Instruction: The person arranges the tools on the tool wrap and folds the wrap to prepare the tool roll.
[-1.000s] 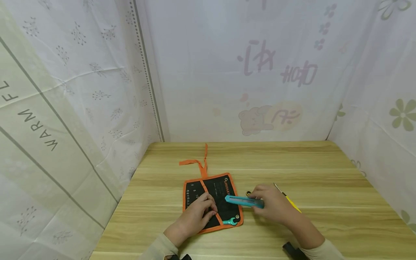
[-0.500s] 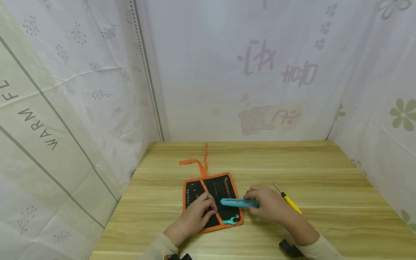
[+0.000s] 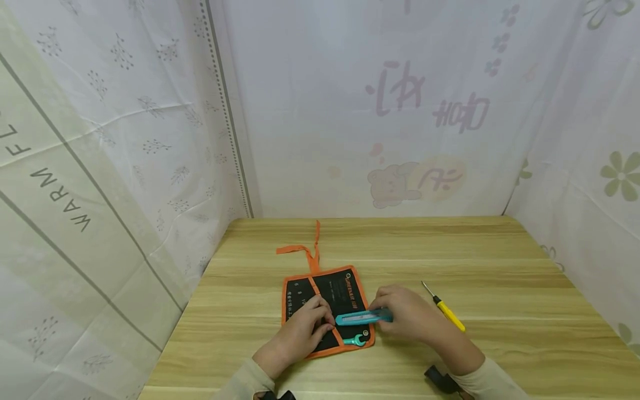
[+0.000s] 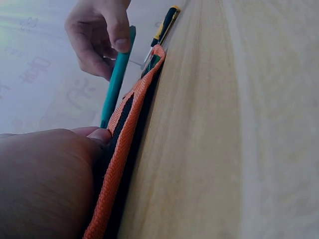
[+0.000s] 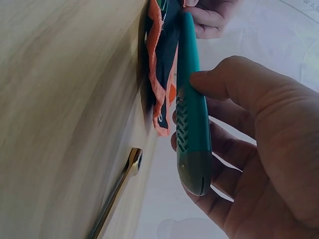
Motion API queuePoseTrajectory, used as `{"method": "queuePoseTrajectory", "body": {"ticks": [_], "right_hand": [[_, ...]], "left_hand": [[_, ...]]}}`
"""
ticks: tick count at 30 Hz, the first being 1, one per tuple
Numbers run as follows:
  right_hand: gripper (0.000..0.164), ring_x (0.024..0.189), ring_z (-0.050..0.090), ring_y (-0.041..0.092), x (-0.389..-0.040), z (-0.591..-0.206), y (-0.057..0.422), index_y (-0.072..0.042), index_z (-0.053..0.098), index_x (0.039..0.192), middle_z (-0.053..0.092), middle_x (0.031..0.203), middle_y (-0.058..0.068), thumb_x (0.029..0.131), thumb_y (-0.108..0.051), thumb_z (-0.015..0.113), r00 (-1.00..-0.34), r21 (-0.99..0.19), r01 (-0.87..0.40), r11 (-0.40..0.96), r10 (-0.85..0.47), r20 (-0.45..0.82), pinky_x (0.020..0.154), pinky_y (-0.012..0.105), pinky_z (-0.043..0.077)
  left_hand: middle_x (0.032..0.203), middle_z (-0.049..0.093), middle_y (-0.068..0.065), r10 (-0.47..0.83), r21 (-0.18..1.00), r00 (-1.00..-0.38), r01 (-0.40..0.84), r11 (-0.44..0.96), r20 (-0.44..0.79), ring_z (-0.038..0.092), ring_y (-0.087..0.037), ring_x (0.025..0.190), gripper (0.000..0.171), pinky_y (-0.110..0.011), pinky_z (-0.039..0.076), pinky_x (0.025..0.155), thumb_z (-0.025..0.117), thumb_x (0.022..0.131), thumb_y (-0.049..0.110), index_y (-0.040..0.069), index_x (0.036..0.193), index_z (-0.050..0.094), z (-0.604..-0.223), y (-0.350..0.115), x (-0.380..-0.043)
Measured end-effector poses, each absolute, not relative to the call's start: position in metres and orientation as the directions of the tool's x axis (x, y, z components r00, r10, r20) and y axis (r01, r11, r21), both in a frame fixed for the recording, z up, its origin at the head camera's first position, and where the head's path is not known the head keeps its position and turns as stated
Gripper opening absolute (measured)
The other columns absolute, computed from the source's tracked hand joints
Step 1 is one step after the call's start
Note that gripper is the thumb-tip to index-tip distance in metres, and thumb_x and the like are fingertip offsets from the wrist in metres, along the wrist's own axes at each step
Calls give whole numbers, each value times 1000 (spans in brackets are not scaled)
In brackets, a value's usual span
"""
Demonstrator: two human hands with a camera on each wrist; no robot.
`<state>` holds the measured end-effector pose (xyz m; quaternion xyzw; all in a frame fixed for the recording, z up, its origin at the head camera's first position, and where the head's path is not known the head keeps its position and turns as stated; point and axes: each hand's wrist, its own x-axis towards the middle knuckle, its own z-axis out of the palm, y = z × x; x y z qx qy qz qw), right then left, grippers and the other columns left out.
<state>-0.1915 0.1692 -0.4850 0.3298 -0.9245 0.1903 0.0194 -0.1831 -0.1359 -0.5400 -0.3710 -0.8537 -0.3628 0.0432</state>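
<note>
My right hand (image 3: 410, 312) grips a teal utility knife (image 3: 361, 317) by its grey rear end, thumb along its side in the right wrist view. The knife's front end points left, right at the orange-trimmed pocket edge of a black tool pouch (image 3: 336, 286). At that edge my left hand (image 3: 299, 329) pinches the pocket's trim between thumb and fingers. In the left wrist view the knife (image 4: 117, 79) slants down to those fingertips. A teal open-end wrench (image 3: 356, 340) sticks out of the pouch's near pocket.
A yellow-handled screwdriver (image 3: 450, 316) lies right of my right hand. Another wrench (image 5: 119, 186) lies on the table in the right wrist view, hidden behind the hand in the head view. Orange ties (image 3: 312, 258) spread beyond the pouch. Patterned cloth (image 3: 350, 111) hangs behind the table.
My right hand has moved left and slightly nearer with the utility knife, bringing its front end over the pouch to the pocket edge. The left hand stays put.
</note>
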Motion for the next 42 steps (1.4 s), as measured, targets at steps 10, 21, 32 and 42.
{"method": "queuePoseTrajectory", "body": {"ticks": [10,21,32,42], "right_hand": [[20,82,47,4,-198,-488,164,-20,82,106,57,93,-16,87,-20,84,-749,-313,-658,685,-638,177,74,28,46],[20,93,50,5,-200,-491,166,-20,81,111,57,99,-17,91,-19,82,-752,-358,-645,676,-644,140,83,34,48],[22,100,52,8,-202,-494,164,-16,79,116,57,104,-12,95,-16,79,-745,-413,-637,650,-656,118,85,32,52],[23,105,53,11,-201,-493,157,-16,79,118,59,108,-11,95,-19,79,-739,-344,-657,670,-663,120,89,34,53]], "left_hand": [[116,54,7,601,584,-714,675,452,360,49,0,76,13,-17,49,67,72,100,8,21,99,68,-540,-136,-183],[114,54,8,602,573,-700,692,439,384,51,0,81,13,-17,50,68,71,101,10,22,99,66,-540,-136,-182],[111,56,8,607,540,-666,731,417,432,56,0,88,15,-15,51,73,72,100,8,21,98,65,-541,-136,-185],[108,55,10,599,566,-709,685,459,372,54,-1,83,13,-18,51,70,72,99,11,22,97,64,-542,-135,-186]]}}
